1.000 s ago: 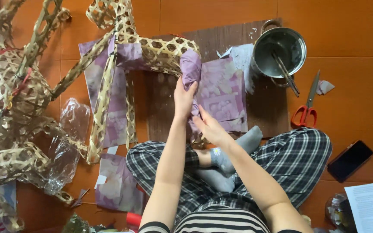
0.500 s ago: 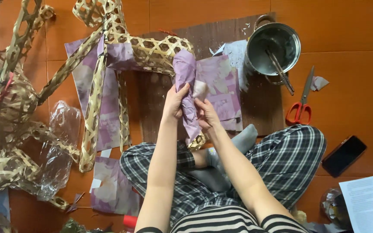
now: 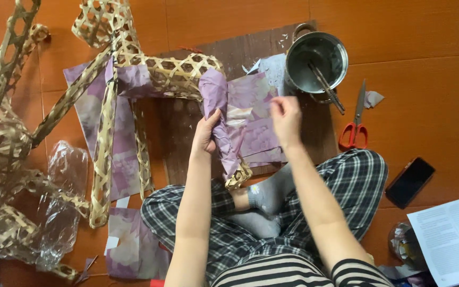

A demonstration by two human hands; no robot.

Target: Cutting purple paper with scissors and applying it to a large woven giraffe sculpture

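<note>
Her left hand (image 3: pixel 206 133) held a grip on the frame leg (image 3: pixel 220 125), wrapped in wrinkled purple paper; the right hand (image 3: pixel 287 118) hovered released.

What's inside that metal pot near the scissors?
Inside the metal pot a brush-like stick leans, its handle poking out over the rim. The bottom looks grey and wet, perhaps with paste; the stick's lower tip is too dim to make out.

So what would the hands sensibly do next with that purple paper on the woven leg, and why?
Probably bring the right hand back to press the purple paper flat against the woven leg. The left hand alone grips the wrapped leg, the right hand hangs free above the loose sheets, and the leg's lower tip is bare.
</note>
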